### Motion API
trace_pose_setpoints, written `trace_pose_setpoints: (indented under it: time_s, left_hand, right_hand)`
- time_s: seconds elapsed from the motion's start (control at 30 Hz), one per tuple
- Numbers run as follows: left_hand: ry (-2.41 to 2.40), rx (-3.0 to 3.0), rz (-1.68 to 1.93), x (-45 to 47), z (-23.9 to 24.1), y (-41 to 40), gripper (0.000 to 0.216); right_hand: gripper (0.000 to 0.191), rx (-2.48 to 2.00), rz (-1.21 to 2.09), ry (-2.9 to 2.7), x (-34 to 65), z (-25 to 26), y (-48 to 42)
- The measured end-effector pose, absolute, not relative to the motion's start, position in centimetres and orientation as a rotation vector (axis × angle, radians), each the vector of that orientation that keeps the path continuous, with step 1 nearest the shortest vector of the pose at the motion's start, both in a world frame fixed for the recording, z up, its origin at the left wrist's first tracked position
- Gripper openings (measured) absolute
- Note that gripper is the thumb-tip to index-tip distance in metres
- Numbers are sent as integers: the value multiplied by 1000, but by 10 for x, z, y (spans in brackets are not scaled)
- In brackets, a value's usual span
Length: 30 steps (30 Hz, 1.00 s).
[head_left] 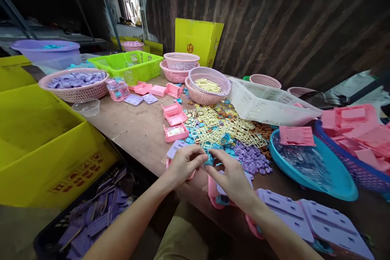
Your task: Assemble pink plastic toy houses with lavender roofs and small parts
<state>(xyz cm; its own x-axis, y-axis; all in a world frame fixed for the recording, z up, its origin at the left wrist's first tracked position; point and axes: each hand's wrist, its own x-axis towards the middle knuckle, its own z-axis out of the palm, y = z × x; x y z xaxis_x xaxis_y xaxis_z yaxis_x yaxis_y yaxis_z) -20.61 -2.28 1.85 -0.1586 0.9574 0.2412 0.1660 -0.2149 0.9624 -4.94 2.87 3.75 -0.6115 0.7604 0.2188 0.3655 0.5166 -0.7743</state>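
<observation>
A small blue plastic piece (209, 158) is pinched between my two hands above the table's front edge. My left hand (185, 164) grips it from the left with thumb and forefinger. From the other side, the fingers of my right hand (230, 174) close on the same piece; its exact shape is partly hidden. Beneath and beside my hands lie pink parts with purple panels (176, 148), partly covered by the hands. Just beyond are loose blue pieces, cream part frames (210, 132) and a heap of small purple round pieces (251, 157).
To the right stand a blue basin (344, 185) of clear parts and a basket of pink parts (365, 130). Purple panels (332, 221) line the front right edge. Baskets and a green crate (128, 67) stand behind; a yellow box (45, 138) is at left.
</observation>
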Motion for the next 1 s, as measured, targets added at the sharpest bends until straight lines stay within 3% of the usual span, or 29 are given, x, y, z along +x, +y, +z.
trace_pose_setpoints:
  time_s: [0.07, 0.17, 0.3, 0.5, 0.7, 1.0]
  left_hand:
    - [1439, 1559, 1454, -233, 20, -25, 28]
    - [1304, 1667, 1228, -276, 12, -24, 53]
    - [1208, 1645, 1009, -301, -19, -21, 54]
    - [1618, 1358, 1494, -258, -53, -33, 42]
    - [1849, 974, 1659, -214, -56, -53, 41]
    - [1258, 926, 1646, -225, -70, -66, 63]
  right_hand:
    - [26, -927, 942, -2189, -47, 37, 27]
    - [32, -945, 995, -2196, -41, 39, 24]
    - [35, -949, 1109, -2235, -40, 35, 11]
    - [20, -1031, 1197, -2126, -55, 14, -10]
    - [20, -990, 858, -2138, -83, -17, -26]
    - [16, -787, 192, -2098, -104, -49, -23]
